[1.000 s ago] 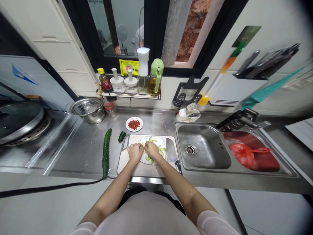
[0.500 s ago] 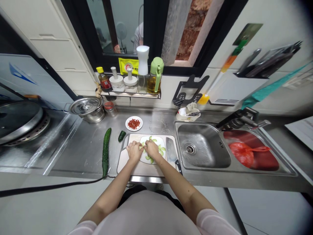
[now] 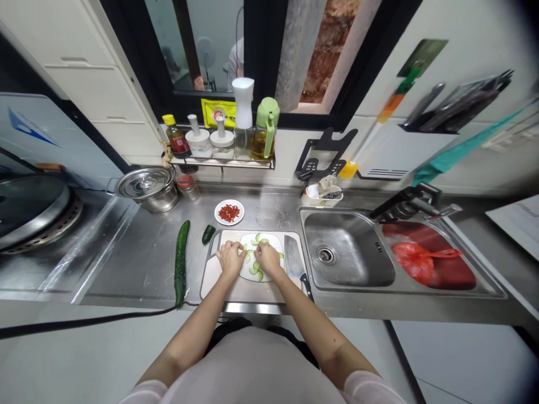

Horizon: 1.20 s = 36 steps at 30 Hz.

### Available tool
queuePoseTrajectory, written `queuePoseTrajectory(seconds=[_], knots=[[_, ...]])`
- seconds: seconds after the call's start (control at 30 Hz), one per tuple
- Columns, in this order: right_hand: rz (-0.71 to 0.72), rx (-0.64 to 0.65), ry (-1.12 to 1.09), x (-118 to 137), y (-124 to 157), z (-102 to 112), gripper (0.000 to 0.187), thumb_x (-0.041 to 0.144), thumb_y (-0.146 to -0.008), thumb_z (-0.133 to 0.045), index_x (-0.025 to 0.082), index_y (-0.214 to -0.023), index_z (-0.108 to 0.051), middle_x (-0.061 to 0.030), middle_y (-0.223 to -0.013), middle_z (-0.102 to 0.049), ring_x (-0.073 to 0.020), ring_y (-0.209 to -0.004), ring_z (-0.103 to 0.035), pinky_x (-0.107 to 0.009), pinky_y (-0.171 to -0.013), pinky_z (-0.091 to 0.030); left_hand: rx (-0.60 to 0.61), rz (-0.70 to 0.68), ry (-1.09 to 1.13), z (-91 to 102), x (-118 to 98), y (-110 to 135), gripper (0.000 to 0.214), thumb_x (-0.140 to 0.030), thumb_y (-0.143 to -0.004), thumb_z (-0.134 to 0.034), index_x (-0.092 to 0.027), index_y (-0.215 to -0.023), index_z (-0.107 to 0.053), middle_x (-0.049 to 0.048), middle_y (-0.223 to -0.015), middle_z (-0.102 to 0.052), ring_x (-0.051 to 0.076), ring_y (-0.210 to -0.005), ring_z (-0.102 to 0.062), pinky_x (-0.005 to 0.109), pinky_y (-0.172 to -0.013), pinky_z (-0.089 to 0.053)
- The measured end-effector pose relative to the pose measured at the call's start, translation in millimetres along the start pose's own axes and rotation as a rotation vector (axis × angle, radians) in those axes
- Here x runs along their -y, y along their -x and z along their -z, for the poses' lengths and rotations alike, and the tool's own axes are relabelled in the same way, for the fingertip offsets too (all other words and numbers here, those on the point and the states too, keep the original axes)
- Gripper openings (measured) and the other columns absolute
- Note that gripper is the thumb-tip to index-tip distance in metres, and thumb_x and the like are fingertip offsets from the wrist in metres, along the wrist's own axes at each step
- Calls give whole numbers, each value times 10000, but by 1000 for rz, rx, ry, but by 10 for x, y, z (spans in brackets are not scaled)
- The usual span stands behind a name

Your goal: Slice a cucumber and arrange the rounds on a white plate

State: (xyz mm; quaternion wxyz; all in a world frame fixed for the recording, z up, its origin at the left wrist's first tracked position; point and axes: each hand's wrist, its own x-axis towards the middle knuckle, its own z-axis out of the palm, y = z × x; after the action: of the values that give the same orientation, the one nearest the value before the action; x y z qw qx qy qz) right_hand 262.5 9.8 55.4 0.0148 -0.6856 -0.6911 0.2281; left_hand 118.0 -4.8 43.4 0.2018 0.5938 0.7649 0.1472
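A square white plate (image 3: 269, 277) rests on the cutting board (image 3: 213, 285), with thin green cucumber slices (image 3: 255, 271) laid out in groups on it. My left hand (image 3: 231, 258) is at the plate's left edge, thumb and fingers pinched on cucumber slices that are mostly hidden. Over the plate's right half, my right hand (image 3: 268, 259) is closed with its fingertips down near the slices; what it pinches is hidden. A knife (image 3: 293, 255) lies along the board's right side. Left of the board are a whole cucumber (image 3: 181, 261) and a short cucumber piece (image 3: 208, 234).
Behind the board stands a small plate of chopped red chili (image 3: 229, 213). A lidded pot (image 3: 151, 189) and a jar (image 3: 188, 188) are at the back left. The sink (image 3: 349, 252) is to the right, with a red plastic bag (image 3: 415, 264) in its second basin. Seasonings fill a rack (image 3: 227, 163).
My right hand has moved right, away from my left hand, across the plate. More slices show between the hands. My left hand remains at the plate's left edge.
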Motion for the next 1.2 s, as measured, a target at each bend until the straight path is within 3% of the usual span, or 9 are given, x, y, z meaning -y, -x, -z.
queuePoseTrajectory(seconds=[0.27, 0.63, 1.2], knots=[[6, 37, 51, 87, -39, -92, 194, 272, -910, -476, 186, -989, -631, -96, -1067, -641, -192, -913, -610, -257, -692, -369, 11, -19, -50, -33, 13, -18, 155, -383, -827, -608, -256, -903, -654, 59, -1032, -570, 260, -1065, -484, 393, -910, -285], [31, 35, 48, 27, 36, -28, 173, 291, -909, -496, 198, -983, -621, -83, -1076, -636, -185, -908, -607, -252, -689, -364, 16, -19, -54, -28, 7, -6, 159, -384, -834, -595, -257, -907, -657, 60, -1050, -574, 250, -1062, -484, 387, -914, -277], [37, 93, 43, 146, 55, -178, 190, 325, -919, -509, 186, -954, -635, -81, -1028, -654, -176, -908, -611, -242, -698, -371, 21, -16, -64, -38, 32, -4, 170, -387, -827, -597, -255, -913, -663, 63, -1041, -575, 263, -1064, -490, 395, -911, -288]])
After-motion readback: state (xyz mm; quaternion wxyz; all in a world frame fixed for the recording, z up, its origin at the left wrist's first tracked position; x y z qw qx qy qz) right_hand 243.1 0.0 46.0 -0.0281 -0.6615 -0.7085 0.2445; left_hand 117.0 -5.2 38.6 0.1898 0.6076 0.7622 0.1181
